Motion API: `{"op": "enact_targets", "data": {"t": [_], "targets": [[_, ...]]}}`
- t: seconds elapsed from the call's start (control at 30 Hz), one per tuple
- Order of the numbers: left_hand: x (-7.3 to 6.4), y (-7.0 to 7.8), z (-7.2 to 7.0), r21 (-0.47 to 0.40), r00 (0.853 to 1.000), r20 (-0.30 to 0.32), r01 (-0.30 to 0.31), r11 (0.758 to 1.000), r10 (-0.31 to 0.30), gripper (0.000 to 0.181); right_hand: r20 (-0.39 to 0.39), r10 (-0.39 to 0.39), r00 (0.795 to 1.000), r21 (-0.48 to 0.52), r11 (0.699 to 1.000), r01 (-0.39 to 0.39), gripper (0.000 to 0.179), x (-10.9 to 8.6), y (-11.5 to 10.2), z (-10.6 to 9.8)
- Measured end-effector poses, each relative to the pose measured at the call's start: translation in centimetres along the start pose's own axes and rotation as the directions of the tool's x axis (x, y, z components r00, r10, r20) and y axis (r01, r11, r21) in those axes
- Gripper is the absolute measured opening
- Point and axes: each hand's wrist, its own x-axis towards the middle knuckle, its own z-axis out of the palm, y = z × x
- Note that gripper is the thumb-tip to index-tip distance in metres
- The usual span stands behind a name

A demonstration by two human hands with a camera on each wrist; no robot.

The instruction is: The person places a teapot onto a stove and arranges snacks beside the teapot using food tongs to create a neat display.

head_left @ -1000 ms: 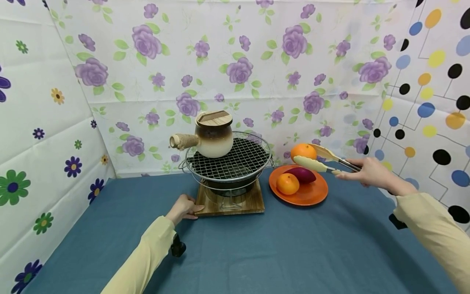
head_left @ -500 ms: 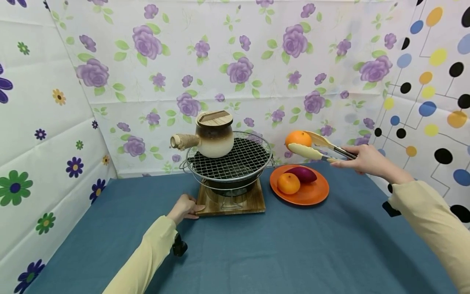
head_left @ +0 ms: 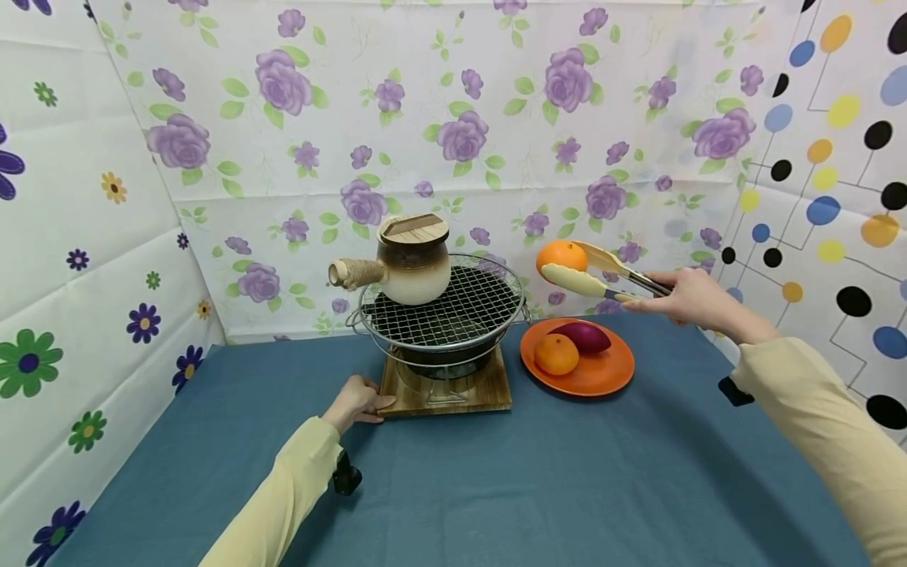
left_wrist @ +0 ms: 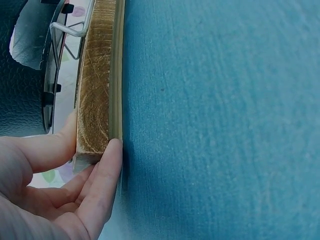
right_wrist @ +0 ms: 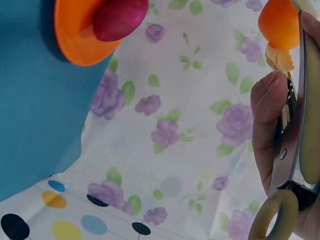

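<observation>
My right hand (head_left: 697, 301) grips a pair of tongs (head_left: 577, 279) with cream tips and metal arms. Between the tips an orange (head_left: 560, 257) is held in the air, above and a little left of the orange plate (head_left: 609, 379). In the right wrist view the tongs' handle (right_wrist: 295, 160) lies in the hand, the fruit (right_wrist: 280, 25) at its far end. With thumb above and fingers at the lower edge, my left hand (left_wrist: 60, 185) pinches the front left corner of the wooden board (left_wrist: 95, 75). On that board (head_left: 404, 398) stands a round grill (head_left: 468, 315).
A lidded clay pot (head_left: 414, 268) with a rope-wrapped handle sits on the grill's left half. The plate holds a second orange (head_left: 556, 354) and a purple oval item (head_left: 584, 336). Blue cloth (head_left: 496, 488) covers the table, and patterned sheets (head_left: 496, 118) stand around it.
My right hand has raised the tongs and the gripped orange and moved them left, away from the plate. My left hand stays at the board's corner.
</observation>
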Motion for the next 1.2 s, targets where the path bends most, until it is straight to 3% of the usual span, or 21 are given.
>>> {"op": "enact_targets", "data": {"t": [0.2, 0.37, 0.47, 0.83, 1.2], "targets": [[-0.1, 0.0, 0.0, 0.011, 1.000, 0.003, -0.004, 1.000, 0.004, 0.028, -0.010, -0.017, 1.000, 0.034, 0.999, 0.018, 0.080, 0.4, -0.8, 0.1], [-0.1, 0.1, 0.0, 0.006, 1.000, 0.009, -0.010, 1.000, 0.010, 0.048, -0.010, -0.002, 1.000, 0.043, 0.999, 0.002, 0.081, 0.7, -1.6, 0.2], [-0.3, 0.2, -0.1, 0.003, 1.000, 0.010, -0.015, 1.000, 0.015, 0.051, -0.007, 0.006, 1.000, 0.037, 0.999, -0.006, 0.085, 0.9, -1.9, 0.2], [-0.3, 0.1, 0.0, 0.003, 1.000, 0.005, -0.017, 1.000, 0.017, 0.030, -0.011, -0.029, 1.000, 0.042, 0.999, 0.030, 0.078, 2.1, -3.6, 0.6], [-0.4, 0.1, 0.0, 0.007, 1.000, -0.006, -0.014, 1.000, 0.014, 0.046, -0.041, -0.037, 0.998, 0.047, 0.998, 0.039, 0.069, 3.4, -5.3, 1.6]]}}
